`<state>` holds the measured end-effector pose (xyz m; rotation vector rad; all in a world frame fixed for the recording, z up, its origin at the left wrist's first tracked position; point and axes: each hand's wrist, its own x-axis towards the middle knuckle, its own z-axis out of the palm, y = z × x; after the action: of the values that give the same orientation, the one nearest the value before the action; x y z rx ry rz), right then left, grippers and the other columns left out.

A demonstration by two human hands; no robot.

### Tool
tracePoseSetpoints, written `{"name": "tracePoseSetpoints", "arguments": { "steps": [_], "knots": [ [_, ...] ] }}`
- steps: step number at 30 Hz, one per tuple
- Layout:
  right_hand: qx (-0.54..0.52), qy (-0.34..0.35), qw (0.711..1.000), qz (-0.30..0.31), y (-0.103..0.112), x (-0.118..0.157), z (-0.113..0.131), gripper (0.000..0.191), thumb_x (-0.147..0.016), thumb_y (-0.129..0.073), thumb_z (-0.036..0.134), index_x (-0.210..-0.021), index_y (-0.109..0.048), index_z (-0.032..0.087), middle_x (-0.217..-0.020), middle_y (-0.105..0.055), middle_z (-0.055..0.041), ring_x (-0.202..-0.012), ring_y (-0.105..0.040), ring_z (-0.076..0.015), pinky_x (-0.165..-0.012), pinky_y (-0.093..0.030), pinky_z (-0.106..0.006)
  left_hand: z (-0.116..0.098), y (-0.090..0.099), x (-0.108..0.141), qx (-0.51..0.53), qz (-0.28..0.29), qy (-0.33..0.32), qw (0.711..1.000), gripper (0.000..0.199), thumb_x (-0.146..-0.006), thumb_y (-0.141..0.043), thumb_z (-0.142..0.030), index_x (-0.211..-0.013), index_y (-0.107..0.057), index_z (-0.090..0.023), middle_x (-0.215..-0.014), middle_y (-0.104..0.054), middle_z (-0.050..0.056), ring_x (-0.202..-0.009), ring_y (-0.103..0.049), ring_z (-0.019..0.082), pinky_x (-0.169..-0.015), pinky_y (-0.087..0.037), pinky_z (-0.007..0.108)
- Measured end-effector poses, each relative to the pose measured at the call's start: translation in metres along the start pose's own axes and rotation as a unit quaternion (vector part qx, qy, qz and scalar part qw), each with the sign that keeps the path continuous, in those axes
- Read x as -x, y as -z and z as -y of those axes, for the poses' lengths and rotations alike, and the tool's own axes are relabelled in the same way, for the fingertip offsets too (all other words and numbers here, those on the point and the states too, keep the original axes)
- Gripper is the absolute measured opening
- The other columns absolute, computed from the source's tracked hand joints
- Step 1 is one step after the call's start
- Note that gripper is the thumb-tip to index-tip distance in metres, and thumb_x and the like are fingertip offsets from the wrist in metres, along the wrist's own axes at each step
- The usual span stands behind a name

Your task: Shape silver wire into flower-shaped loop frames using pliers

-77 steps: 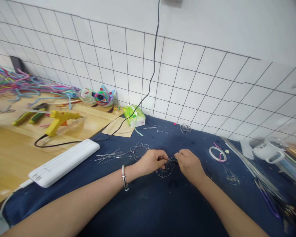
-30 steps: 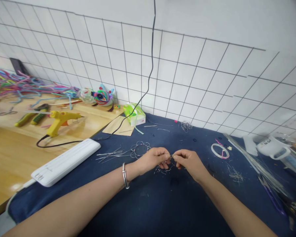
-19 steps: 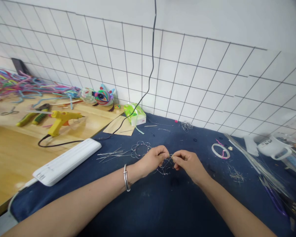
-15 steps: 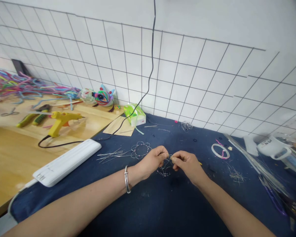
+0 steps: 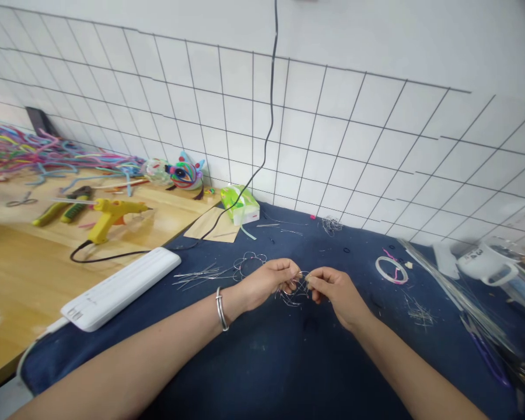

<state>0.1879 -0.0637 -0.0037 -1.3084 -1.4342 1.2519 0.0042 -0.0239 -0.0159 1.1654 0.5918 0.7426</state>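
Note:
Between my hands is a thin looped wire piece (image 5: pixel 294 298) with small pinkish beads, held just above the dark blue cloth (image 5: pixel 262 361). My left hand (image 5: pixel 273 282) pinches its left side between thumb and fingers. At the other side my right hand (image 5: pixel 332 289) pinches the wire with thumb and forefinger. The fingers hide part of the loops. Beyond my left hand lies a flower-shaped wire ring (image 5: pixel 240 269) with beads, partly covered by that hand. Loose straight wires (image 5: pixel 199 275) lie to its left.
A white power strip (image 5: pixel 122 289) and a yellow glue gun (image 5: pixel 114 216) are on the left, near pliers (image 5: pixel 72 207). A green tissue pack (image 5: pixel 240 205) stands at the back. To the right are a white coil (image 5: pixel 391 270), wire scraps (image 5: pixel 422 315), purple-handled scissors (image 5: pixel 485 353) and a white mug (image 5: pixel 485 262).
The wire piece has turned and shifted slightly between my fingers. My left hand now covers more of it. Both hands keep their pinch, and the camera view has moved a little.

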Motion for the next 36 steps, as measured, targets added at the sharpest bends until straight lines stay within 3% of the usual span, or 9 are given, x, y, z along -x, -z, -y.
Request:
{"name": "tracePoseSetpoints", "arguments": {
  "steps": [4,11,23,36],
  "knots": [
    [0.008,0.005,1.000,-0.013,0.002,0.000,0.002,0.020,-0.076,-0.057,0.036,-0.076,-0.062,0.017,-0.058,-0.055,0.0016,-0.051,-0.049,-0.0092,-0.051,-0.040,-0.022,-0.004,0.005,-0.001,-0.057,0.021,-0.016,0.998,0.020,-0.074,-0.063,-0.028,-0.085,-0.060,-0.012,-0.074,-0.058,0.003,-0.068,-0.053,0.011,-0.068,-0.040,0.025],
    [0.035,0.006,0.999,-0.026,0.001,0.002,0.004,0.020,-0.075,-0.057,0.036,-0.079,-0.063,0.017,-0.056,-0.055,0.0015,-0.052,-0.050,-0.0102,-0.052,-0.041,-0.023,-0.001,0.008,-0.002,-0.064,0.049,0.000,0.997,0.022,-0.076,-0.062,-0.025,-0.092,-0.059,-0.011,-0.078,-0.063,0.006,-0.071,-0.060,0.014,-0.070,-0.044,0.028],
    [-0.002,0.013,1.000,-0.011,-0.003,0.001,-0.001,0.017,-0.074,-0.058,0.032,-0.081,-0.062,0.017,-0.063,-0.057,0.0012,-0.053,-0.050,-0.0092,-0.051,-0.041,-0.023,0.004,0.006,-0.001,-0.052,0.036,-0.003,0.998,0.018,-0.074,-0.064,-0.023,-0.086,-0.056,-0.011,-0.075,-0.063,0.005,-0.072,-0.064,0.016,-0.067,-0.047,0.028],
    [-0.066,-0.035,0.997,0.020,-0.004,-0.001,-0.010,0.022,-0.071,-0.062,0.036,-0.080,-0.060,0.016,-0.068,-0.060,-0.0002,-0.052,-0.050,-0.0078,-0.049,-0.039,-0.021,0.005,-0.002,0.000,-0.082,0.006,0.014,0.997,0.019,-0.072,-0.064,-0.024,-0.083,-0.054,-0.012,-0.072,-0.062,0.004,-0.071,-0.064,0.015,-0.064,-0.049,0.028]
  ]
}}
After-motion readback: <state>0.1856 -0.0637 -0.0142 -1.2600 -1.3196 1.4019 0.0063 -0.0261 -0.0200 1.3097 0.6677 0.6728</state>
